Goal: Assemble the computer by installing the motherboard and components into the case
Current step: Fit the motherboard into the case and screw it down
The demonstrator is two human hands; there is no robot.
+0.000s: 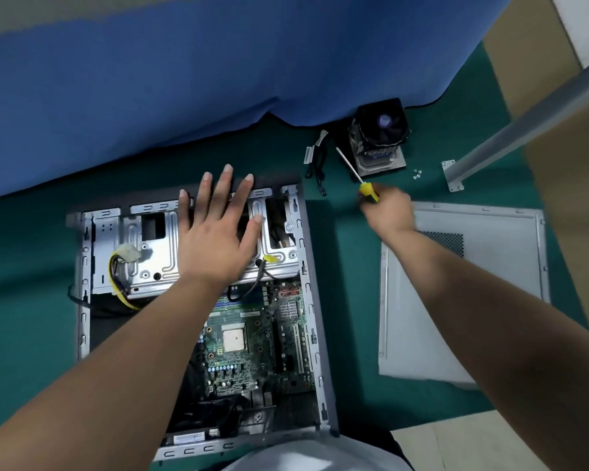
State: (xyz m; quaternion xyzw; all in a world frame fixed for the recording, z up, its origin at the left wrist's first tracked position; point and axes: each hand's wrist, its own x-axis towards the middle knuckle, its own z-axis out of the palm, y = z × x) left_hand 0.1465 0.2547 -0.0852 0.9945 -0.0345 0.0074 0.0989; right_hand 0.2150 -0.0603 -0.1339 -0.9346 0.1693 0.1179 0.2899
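Motherboard (pixel 252 341) sat already inside the open case (pixel 315 300), low in the middle of the view, its bare processor socket (pixel 233 339) facing up with no cooler over it. The case lay on its side on the green counter (pixel 351 253), which left the board reachable from above.

The left hand (pixel 218 229) lay flat on the silver drive cage (pixel 150 253) at the case's 12 o'clock end, fingers (pixel 225 185) straight and spread wide — probably to steady the chassis. The right hand (pixel 386 212), blurred, had its fingers curled round the yellow handle of a screwdriver (pixel 357 175), whose shaft pointed toward 11 o'clock; I judged the board's screws or the cooler to be the step in hand.

Around it: the heatsink with its fan (pixel 381 137) stood at 1 o'clock from the case, well apart, beside a loose black cable (pixel 317 158). A few small screws (pixel 417 174) lay near a grey bracketed post (pixel 524 117) at 2 o'clock. The removed side panel (pixel 456 300) rested at 3 o'clock, under the right forearm.

In the way — a yellow-and-black wire bundle with a white plug (pixel 126 256) lay draped over the cage, and dark cables (pixel 249 287) trailed onto the board's 12 o'clock edge. A blue cloth (pixel 184 79) covered the far side.
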